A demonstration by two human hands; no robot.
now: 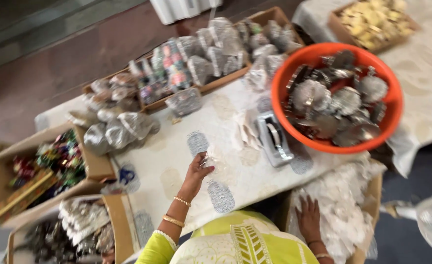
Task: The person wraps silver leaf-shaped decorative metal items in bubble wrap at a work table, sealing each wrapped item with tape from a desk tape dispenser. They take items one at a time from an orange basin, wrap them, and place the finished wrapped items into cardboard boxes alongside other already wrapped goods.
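- The bench (235,122) wears a pale patterned cloth.
- An orange tub (279,98) of silvery discs stands at its right edge.
- A grey tape dispenser (273,139) lies just left of the tub.
- Flat trays (211,84) of wrapped packets run along the far edge.
- Clear bags (120,129) sit heaped at the left edge.
- Silver glitter pieces (221,196) lie spread over the near middle, one (197,143) farther in.

Soft, even daylight fills the scene, brightest far right; shadows are faint. Motion blur smears everything, worst on the round orange plastic tub (336,95) and far packets. No glare.
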